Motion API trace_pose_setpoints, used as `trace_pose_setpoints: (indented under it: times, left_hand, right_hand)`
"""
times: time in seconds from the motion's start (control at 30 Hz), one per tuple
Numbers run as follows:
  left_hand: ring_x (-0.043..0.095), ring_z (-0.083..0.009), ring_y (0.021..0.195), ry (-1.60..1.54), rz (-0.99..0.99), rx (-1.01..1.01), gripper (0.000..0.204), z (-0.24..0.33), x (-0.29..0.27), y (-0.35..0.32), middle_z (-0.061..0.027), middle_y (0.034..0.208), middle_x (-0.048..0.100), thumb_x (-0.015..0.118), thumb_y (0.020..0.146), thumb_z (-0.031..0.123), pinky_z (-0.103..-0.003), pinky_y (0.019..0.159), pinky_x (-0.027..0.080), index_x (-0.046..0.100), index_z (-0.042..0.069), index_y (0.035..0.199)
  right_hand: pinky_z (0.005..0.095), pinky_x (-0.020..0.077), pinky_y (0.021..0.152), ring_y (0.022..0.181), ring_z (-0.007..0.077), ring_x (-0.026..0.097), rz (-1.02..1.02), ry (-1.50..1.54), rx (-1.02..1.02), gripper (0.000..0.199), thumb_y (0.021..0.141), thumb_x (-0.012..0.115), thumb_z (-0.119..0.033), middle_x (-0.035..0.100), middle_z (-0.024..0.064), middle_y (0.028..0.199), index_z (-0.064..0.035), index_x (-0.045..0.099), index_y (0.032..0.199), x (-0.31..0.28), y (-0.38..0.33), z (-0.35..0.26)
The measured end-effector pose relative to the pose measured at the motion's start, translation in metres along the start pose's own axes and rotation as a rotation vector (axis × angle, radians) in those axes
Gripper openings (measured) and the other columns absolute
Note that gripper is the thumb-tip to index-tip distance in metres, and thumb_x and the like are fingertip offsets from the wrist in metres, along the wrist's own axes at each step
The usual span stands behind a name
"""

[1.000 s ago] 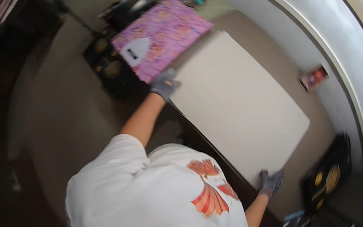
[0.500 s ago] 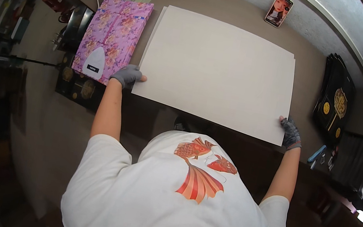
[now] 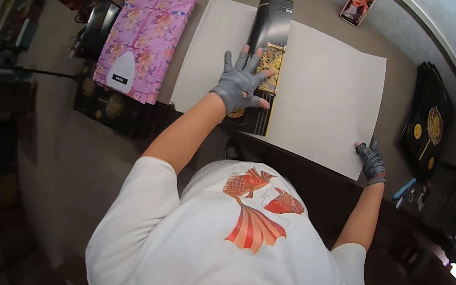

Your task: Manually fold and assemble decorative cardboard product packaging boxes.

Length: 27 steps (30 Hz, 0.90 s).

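Fingers [image 3: 244,57] of the left hand [image 3: 236,86] are spread wide and lie flat, pressing upon the black printed flap [image 3: 272,22] and gripping nothing between them. This flap, decorated in gold, is turned over to the right upon the large white sheet [image 3: 328,93], which lies on top of other white sheets [image 3: 211,48] in the middle of the brown surface [image 3: 319,5], just before the person. The right hand [image 3: 372,162] is at the lower right corner of the sheet, its thumb near the edge and its other fingers bent; I cannot tell if they hold the paper. Both hands wear grey gloves with bare fingertips.

To the left of the sheets is a stack of purple floral pieces [image 3: 157,26], flat, with a white label at its lower part. On the right side stands a stack of black folded pieces [image 3: 425,119] with gold medallions. Behind, a phone [image 3: 359,5] leans against the wall, its screen lit. One blue tool [image 3: 404,189] lies near the right hand.
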<state>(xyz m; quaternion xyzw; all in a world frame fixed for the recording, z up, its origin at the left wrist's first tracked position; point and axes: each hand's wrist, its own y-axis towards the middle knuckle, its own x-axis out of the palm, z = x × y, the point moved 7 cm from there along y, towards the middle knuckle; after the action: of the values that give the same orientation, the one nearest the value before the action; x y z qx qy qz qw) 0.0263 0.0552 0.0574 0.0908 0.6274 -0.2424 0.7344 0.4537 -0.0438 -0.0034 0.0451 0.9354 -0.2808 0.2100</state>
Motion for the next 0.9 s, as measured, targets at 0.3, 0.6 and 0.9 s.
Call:
trace_pose_setpoints:
  times: [0.3,0.6,0.9]
  left_hand:
    - [-0.007,-0.0484,0.145,0.120,-0.162,0.142,0.120,-0.008,0.059,0.019,-0.0180,0.162,0.000,0.079,0.050,0.070,-0.067,0.111,0.007,0.029,0.031,0.152]
    - [-0.009,-0.0475,0.146,0.192,-0.243,0.102,0.125,-0.003,0.064,0.024,-0.0176,0.162,-0.002,0.080,0.046,0.071,-0.073,0.108,0.007,0.025,0.037,0.152]
    - [-0.010,-0.0468,0.146,0.209,-0.247,0.105,0.125,0.002,0.067,0.019,-0.0172,0.162,-0.001,0.081,0.044,0.070,-0.072,0.107,0.006,0.026,0.039,0.151]
  right_hand:
    - [0.0336,0.0390,0.103,0.122,0.0234,0.048,0.119,0.066,-0.198,0.065,0.090,0.064,-0.030,0.051,0.0132,0.136,-0.0017,0.041,0.143,0.001,0.005,-0.015]
    - [0.0343,0.0370,0.106,0.127,0.0263,0.047,0.178,-0.069,0.007,0.065,0.091,0.062,-0.033,0.049,0.0142,0.141,-0.0045,0.039,0.145,0.000,0.032,0.037]
    - [0.0331,0.0332,0.109,0.131,0.0275,0.044,0.268,-0.172,0.010,0.070,0.089,0.063,-0.039,0.046,0.0145,0.144,-0.0044,0.039,0.145,0.000,0.030,0.051]
